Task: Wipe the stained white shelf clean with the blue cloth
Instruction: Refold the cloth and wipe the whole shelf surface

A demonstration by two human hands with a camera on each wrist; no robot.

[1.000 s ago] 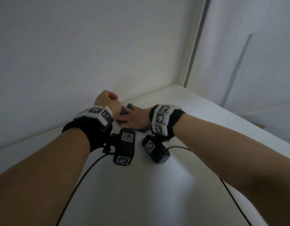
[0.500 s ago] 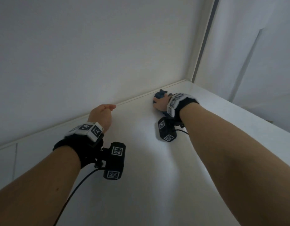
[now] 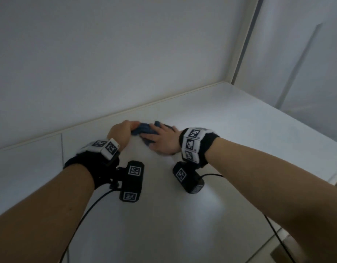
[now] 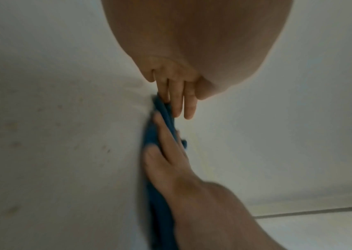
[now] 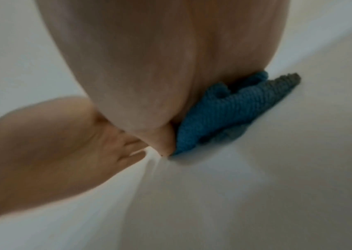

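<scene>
The blue cloth (image 3: 144,129) lies bunched on the white shelf (image 3: 211,133), close to the back wall. My right hand (image 3: 154,134) lies flat on it with straight fingers (image 4: 166,148) and presses it down. My left hand (image 3: 128,127) meets the cloth's left end; in the left wrist view its straight fingers (image 4: 179,101) touch the cloth (image 4: 156,135) without wrapping it. Faint brownish spots (image 4: 16,145) mark the shelf surface. In the right wrist view the cloth (image 5: 224,115) sticks out from under my palm.
The white back wall (image 3: 125,63) rises just behind the cloth. A white side panel (image 3: 243,44) closes the shelf at the right rear corner. Wrist cameras (image 3: 132,180) and their black cables (image 3: 91,209) hang over the shelf in front.
My right hand has slid the cloth left, from the right rear corner back toward the left hand. The left hand, resting apart on the shelf half a second ago, now touches the cloth's end.
</scene>
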